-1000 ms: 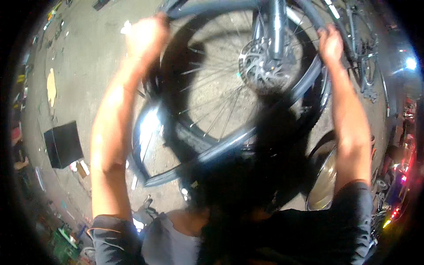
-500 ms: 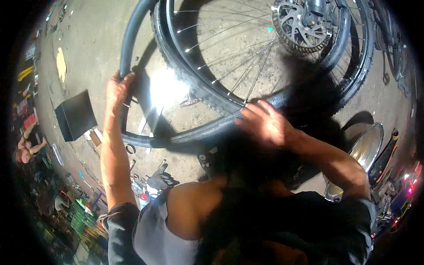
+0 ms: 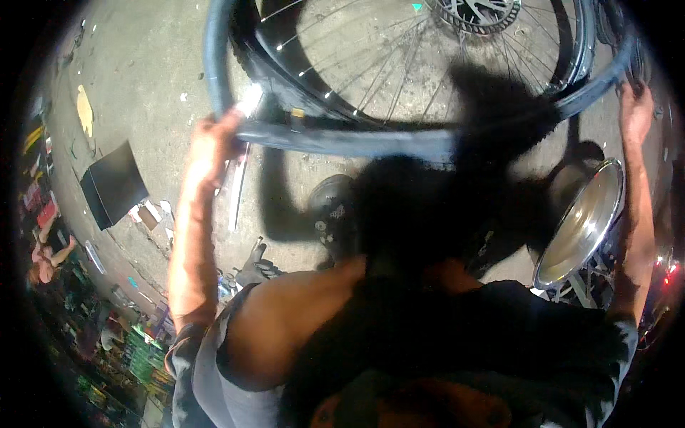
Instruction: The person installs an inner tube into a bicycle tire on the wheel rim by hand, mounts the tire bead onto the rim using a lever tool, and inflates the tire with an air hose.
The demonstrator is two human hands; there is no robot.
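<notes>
A dark inner tube (image 3: pixel 342 139) stretches across the far part of the scene, held between both raised hands. The left hand (image 3: pixel 214 143) is closed around the tube at its left bend, where the rubber turns and runs up along the far left side; the fingers wrap over it and the tube passes through the fist. From there the tube runs rightward, just near of the bicycle wheel (image 3: pixel 428 64), and rises toward the far right. The right hand (image 3: pixel 635 107) is up against the tube's right end, fingers pointing away; it touches the rubber, but whether it is closed around it cannot be told, as shadow covers the grip. The wheel stands beyond the tube, its black tyre (image 3: pixel 285 78) and spokes catching light, with a brake disc (image 3: pixel 478 11) at the hub on the far edge. A shiny metal bowl-shaped part (image 3: pixel 581 225) sits near the right forearm. On the concrete floor (image 3: pixel 143 71) to the left lies a black box (image 3: pixel 114 185).
</notes>
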